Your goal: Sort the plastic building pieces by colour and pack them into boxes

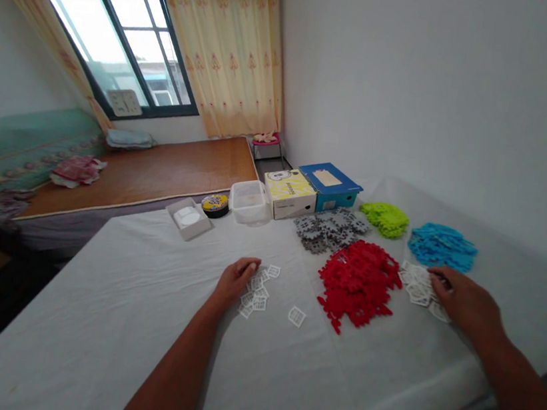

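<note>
My left hand (234, 282) rests on the white cloth with its fingers curled together, beside a small loose group of white window-shaped lattice pieces (259, 303). Whatever its fingers may hold is hidden. One single white lattice piece (296, 316) lies apart, to the right of that group. At the right, my right hand (472, 305) reaches over a pile of white lattice pieces (415, 282), fingers bent and pinched at the pile's near right side; what lies between the fingertips cannot be made out. A heap of red plastic pieces (358, 283) lies between the two hands.
Behind the red heap are grey pieces (333, 228), green pieces (384, 219) and blue pieces (442, 247). A yellow-white box (289, 193), a blue box (330, 185), a clear plastic tub (248, 203), a round tin (215, 205) and a white open box (189, 219) stand along the far edge.
</note>
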A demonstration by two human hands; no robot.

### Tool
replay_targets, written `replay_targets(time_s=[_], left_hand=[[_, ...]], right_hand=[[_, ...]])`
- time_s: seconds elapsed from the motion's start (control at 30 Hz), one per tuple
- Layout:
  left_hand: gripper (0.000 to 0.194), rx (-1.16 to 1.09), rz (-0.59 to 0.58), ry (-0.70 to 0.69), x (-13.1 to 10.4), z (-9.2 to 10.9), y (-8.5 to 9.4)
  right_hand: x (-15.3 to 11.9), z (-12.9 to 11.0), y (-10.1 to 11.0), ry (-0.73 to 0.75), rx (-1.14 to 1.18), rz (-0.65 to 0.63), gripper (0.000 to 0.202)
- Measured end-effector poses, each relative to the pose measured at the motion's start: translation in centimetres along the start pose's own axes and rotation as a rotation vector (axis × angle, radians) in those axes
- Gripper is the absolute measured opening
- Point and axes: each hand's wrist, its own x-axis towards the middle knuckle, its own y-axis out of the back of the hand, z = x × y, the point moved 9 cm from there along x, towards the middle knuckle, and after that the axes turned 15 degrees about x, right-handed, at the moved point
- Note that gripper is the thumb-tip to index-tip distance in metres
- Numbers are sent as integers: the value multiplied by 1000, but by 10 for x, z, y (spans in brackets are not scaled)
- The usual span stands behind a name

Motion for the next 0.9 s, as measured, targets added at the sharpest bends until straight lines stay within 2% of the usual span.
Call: replay_targets(time_s=[0.1,0.17,0.23,0.3,0.37,0.47,0.57,0.63,0.73,0.8,0.9], left_hand=[[39,-11,7,-7,0,2,0],[39,-23,10,-9,0,4,1],[39,-29,11,-5,0,6,2],[40,-24,11,-3,-1,8,2],[40,-18,6,-3,-1,8,2],[41,-9,-6,1,-1,6,1],[41,-14,0,-1,-1,5,2],[42,-37,4,-6,-2,4,3],[43,-60,8,-4,-1,1,3],[44,-65,7,-2,-1,-1,2],[44,-62,1,1,1,-3,1]], right_hand=[[4,-8,3,91,-29,33,29],[9,-31,4,153,-27,63,28],[13,-68,1,221,50,74,27],[13,-122,-11,333,179,19,25],[2,-187,-34,481,281,-142,24],[-31,-275,-80,699,340,-458,28],[-65,-330,-121,862,313,-680,43],[-79,-348,-145,908,294,-752,50],[-84,-356,-170,893,291,-752,53],[-83,-356,-178,885,299,-725,50],[-82,-353,-176,913,310,-695,35]])
